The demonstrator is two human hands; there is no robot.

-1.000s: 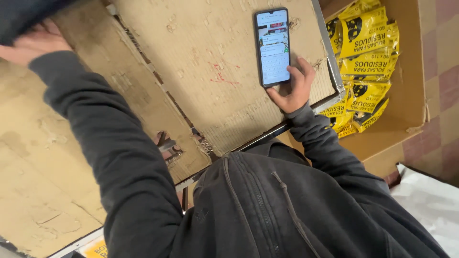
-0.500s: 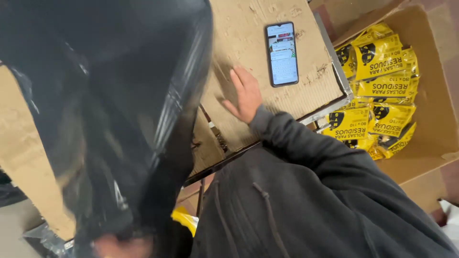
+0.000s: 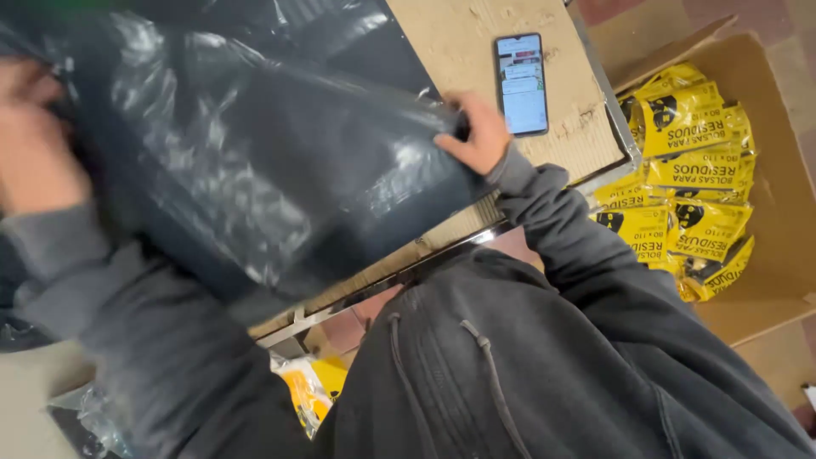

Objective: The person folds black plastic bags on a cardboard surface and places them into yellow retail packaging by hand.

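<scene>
Hands (image 3: 255, 149) both closed, gripping a dark plastic bag (image 3: 280, 161).

Single head camera, looking steeply down, close over worktable (image 3: 586, 144)

cardboard-covered table (image 3: 586, 140) with metal edge carries a smartphone (image 3: 521, 83), screen lit and face up, and a big black plastic bag (image 3: 280, 161) spread over most of its top.

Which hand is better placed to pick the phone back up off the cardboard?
Right, probably. The right hand grips the black plastic bag's edge right beside the phone; the left hand holds the bag's far side.
</scene>
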